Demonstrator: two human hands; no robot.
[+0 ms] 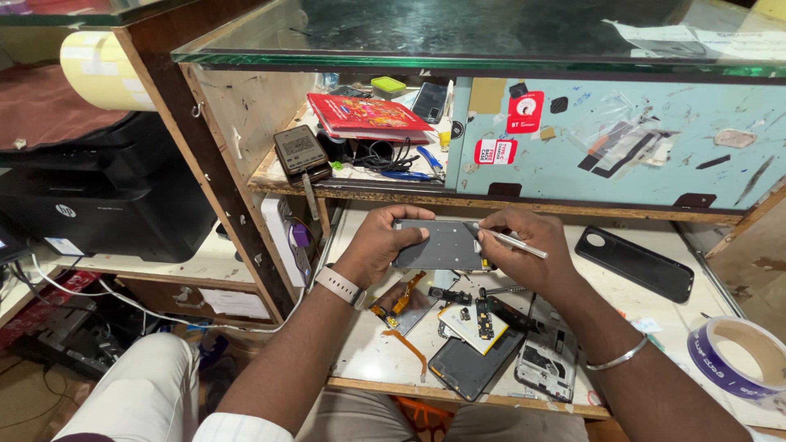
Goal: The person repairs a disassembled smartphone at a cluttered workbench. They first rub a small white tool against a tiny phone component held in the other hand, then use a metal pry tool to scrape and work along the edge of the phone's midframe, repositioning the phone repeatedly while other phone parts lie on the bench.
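Nearest me on the bench [368, 360], a dark phone body [471, 367] lies beside an opened frame [547, 362] and a small circuit board [472, 321], with an orange flex cable [403, 295] close by. Above them my left hand [378, 244] has its grip closed around the end of a grey phone panel [442, 244], held flat over the bench. My right hand [524, 254] pinches a slim metal tool [512, 241], tip on the panel's upper edge. Right of that a black phone cover [634, 263], a tape roll [737, 356] at the edge; beyond, a red book [364, 115] on the shelf
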